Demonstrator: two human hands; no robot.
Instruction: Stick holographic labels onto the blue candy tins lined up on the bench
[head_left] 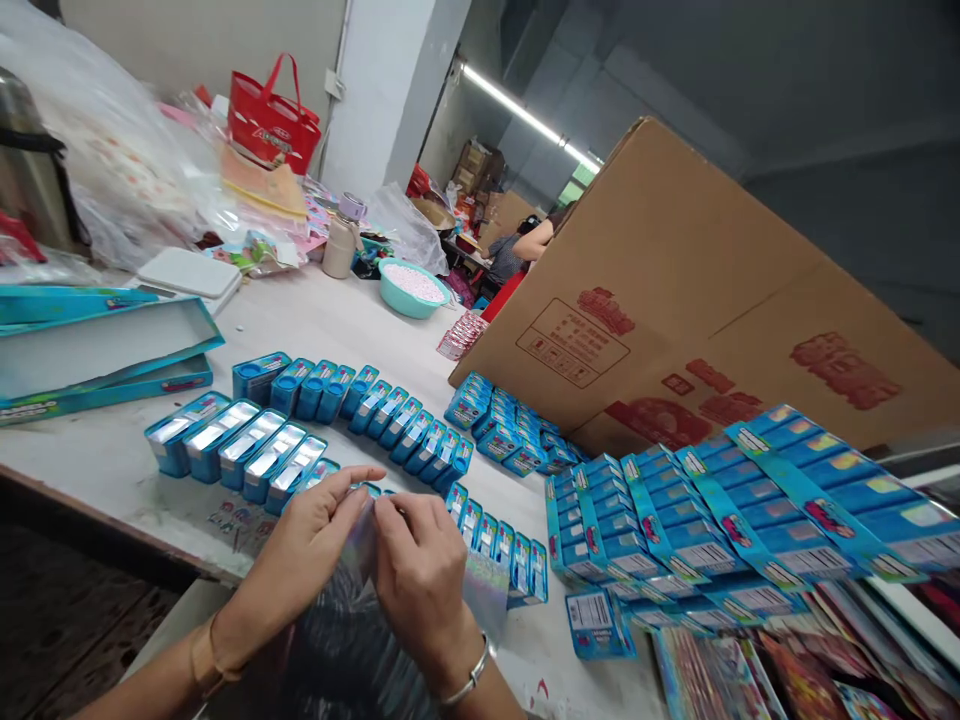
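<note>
My left hand (319, 530) and my right hand (420, 560) meet at the near table edge, fingertips almost touching. Between them is a thin shiny silver packet (361, 535), pinched by both hands; its lower part hangs toward my lap. Another shimmering silver piece (487, 585) shows beside my right wrist; whether it joins the packet I cannot tell. Just beyond my left hand, open blue tins (255, 440) with silvery contents stand in a row. More blue tins (409, 425) curve behind, and others (499, 540) stand right of my right hand.
Blue boxed packs (705, 510) are stacked at the right, with one loose blue box (598, 622) before them. A large carton (675, 290) stands behind. Blue trays (105, 350), a white scale (191, 275), a bottle (343, 240) and a turquoise basin (412, 308) lie left and back.
</note>
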